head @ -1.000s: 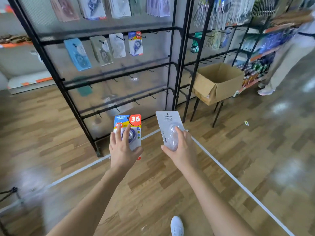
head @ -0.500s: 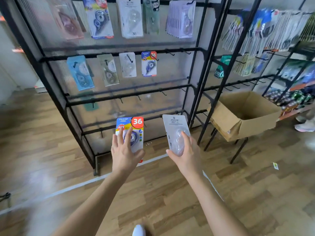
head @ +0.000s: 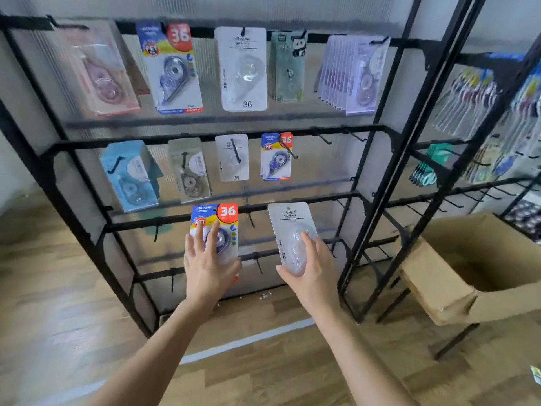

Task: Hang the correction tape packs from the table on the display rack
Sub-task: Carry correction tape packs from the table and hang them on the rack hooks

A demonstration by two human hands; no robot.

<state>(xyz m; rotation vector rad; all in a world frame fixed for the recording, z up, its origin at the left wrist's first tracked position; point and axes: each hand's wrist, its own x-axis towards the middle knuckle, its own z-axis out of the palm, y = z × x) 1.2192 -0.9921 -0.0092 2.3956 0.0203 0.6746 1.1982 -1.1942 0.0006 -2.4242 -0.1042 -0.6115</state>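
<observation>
- Wood floor (head: 58, 288); a black display rack (head: 377, 142) carries hung packs on its upper rows.
- An open cardboard box (head: 439, 282) stands to the right, its inside in shadow.
- The left hand (head: 207, 268) clamps a colourful "36" pack (head: 215, 218), fingers spread on its front, before the lower bars.
- The right hand (head: 313, 271) pinches a white clear-bubble pack (head: 288, 218) beside it.

Nearer rack (head: 373, 159): colourful pack (head: 215, 221), white pack (head: 288, 218)

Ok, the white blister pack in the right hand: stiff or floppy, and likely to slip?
Probably fairly stiff: the white pack stands upright above the right hand without bending. Likely light, since one hand carries it by its lower end. Its glossy clear plastic front under the fingers could be slippery.
</observation>
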